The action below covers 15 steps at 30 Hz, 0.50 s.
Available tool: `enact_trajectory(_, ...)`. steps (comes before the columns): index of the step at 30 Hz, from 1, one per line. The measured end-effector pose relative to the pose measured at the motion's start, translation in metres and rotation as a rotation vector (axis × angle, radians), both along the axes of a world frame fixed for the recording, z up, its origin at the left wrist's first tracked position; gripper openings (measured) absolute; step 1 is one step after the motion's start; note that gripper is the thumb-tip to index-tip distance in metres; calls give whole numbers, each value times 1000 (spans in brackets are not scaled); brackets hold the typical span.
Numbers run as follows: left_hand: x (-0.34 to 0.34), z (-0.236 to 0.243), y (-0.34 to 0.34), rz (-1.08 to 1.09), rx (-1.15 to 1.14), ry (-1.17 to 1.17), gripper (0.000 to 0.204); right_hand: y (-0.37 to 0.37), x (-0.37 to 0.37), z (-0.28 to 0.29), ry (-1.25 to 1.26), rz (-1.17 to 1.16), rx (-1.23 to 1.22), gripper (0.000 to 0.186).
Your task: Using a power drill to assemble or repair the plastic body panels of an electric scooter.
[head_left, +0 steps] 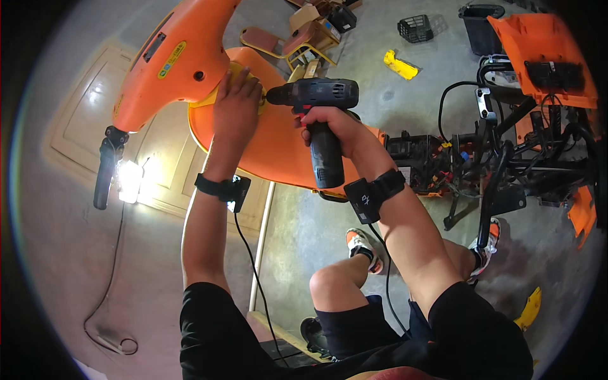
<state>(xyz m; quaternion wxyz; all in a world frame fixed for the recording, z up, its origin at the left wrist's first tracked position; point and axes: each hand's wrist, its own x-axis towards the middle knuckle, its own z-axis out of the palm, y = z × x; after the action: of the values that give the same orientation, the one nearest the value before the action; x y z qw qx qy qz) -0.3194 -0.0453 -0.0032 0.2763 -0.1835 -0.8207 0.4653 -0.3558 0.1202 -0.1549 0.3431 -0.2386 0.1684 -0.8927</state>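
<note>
Hands are apart: the right hand [339,125] is wrapped around the grip of a black cordless drill [323,94], while the left hand [237,113] lies over a yellow piece [208,97], fingers extended; whether it grips I cannot tell. The drill is just right of the left hand, in front of an orange shell [272,152]; its body's long axis runs left to right, chuck leftward at the yellow piece, handle hanging toward the wearer. The left hand hides much of that piece, and whether the bit touches it is unclear. Off right stands a black frame [503,171] with loose wiring; off left, a lit lamp [130,180]. Farther away, a yellow panel [400,65], a black crate [415,29] and chairs [297,43] are on the floor [373,101].
</note>
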Motion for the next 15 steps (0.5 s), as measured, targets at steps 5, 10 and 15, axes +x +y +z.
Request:
enact_trajectory(5, -2, -1, 3, -37, 17, 9, 35, 2, -1, 2, 75, -43, 48, 18)
enact_trajectory(10, -5, -6, 4, -51, 2, 49, 35, -1, 3, 2, 69, -89, 38, 14)
enact_trajectory(15, -6, -8, 3, -69, 3, 58, 36, 0, 5, 2, 94, -106, 54, 13)
